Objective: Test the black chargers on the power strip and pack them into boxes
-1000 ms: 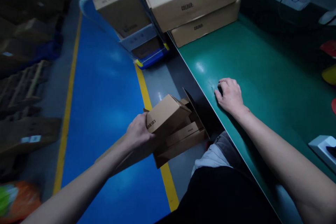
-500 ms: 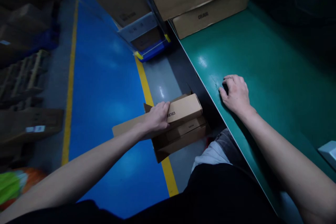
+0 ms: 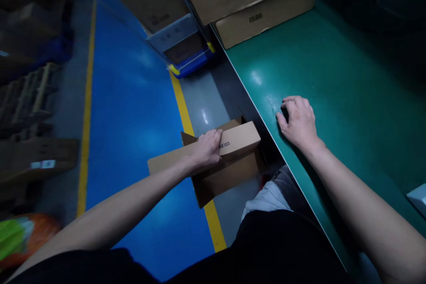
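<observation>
Long cardboard carton (image 3: 242, 135), lettered COLOUR and lying crosswise above the open cardboard box (image 3: 233, 177) on the floor, is what we have in hand. Our left hand (image 3: 209, 147) grips it from above near its middle, fingers and thumb closed around its width. Its left end juts past the box over the blue floor (image 3: 123, 142); its right end sits above the box's far right part, near the counter (image 3: 349, 84). Our right hand (image 3: 297, 120) rests on that counter, its grip loosely curled with a gap at the thumb and nothing visible in it. We judge the step to be one-handed handling of the carton at the box's mouth; any next move calls for a firm hold and care that the overhanging end clears the flap at left (image 3: 187, 138).
</observation>
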A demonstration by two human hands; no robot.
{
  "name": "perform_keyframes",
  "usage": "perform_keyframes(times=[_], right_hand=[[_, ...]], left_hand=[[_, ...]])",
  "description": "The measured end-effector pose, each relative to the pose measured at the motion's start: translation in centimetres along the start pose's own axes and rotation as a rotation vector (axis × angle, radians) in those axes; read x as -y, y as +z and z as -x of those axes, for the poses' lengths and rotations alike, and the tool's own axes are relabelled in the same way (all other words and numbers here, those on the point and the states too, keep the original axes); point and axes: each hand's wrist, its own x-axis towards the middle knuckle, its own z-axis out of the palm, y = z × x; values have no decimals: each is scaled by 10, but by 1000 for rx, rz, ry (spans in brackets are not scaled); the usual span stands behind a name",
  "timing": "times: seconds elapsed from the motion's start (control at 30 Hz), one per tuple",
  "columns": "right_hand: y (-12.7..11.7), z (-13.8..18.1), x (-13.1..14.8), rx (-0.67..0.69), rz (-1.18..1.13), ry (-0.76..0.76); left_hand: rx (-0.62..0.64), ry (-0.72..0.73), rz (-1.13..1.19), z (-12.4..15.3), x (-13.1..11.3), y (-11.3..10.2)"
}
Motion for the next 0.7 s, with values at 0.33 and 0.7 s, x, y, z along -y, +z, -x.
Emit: perform_keyframes(times=[0.33, 0.7], right_hand=[[0, -1, -1, 15, 18, -7], [4, 0, -3, -54, 33, -47]], left_hand=[[-20, 25, -3, -1, -11, 3], [-14, -15, -33, 13, 28, 47]])
